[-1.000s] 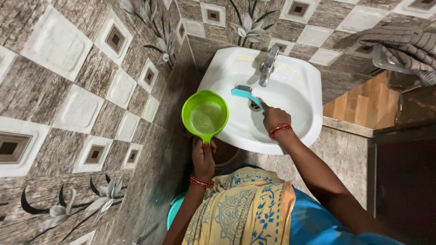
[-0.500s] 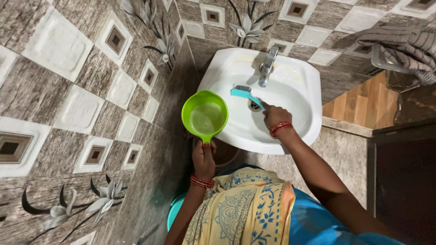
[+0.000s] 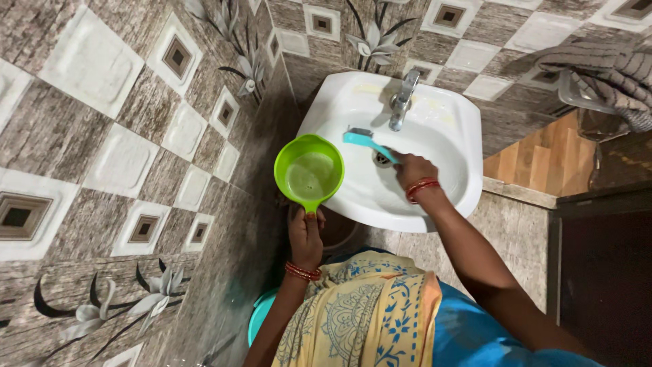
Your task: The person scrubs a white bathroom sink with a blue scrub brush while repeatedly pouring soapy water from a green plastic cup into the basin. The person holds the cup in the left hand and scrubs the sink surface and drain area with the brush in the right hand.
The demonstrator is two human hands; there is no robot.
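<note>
Head view, looking down. Left hand clenched around the handle of a green scoop mug, bowl held level just outside the left rim of the white washbasin, some water inside; kept flat likely so it does not spill, and kept close to the basin within easy reach. Right hand grasping the handle end of a teal brush, fingers wrapped tight, red bangles at the wrist. Brush head pressed low on the inner back wall of the basin, just below the chrome tap and beside the drain hole; handle angled down toward the hand, apparently to bear on the bristles. Right forearm crossing over the front rim of the basin.

Around: patterned brown and cream wall tiles on the left and behind the basin. Striped grey cloth hanging at the top right corner, well apart from the basin. Teal bucket rim partly visible below the left arm, near the floor. Yellow patterned garment and blue sleeve at the bottom edge. No other person's hands in view.
</note>
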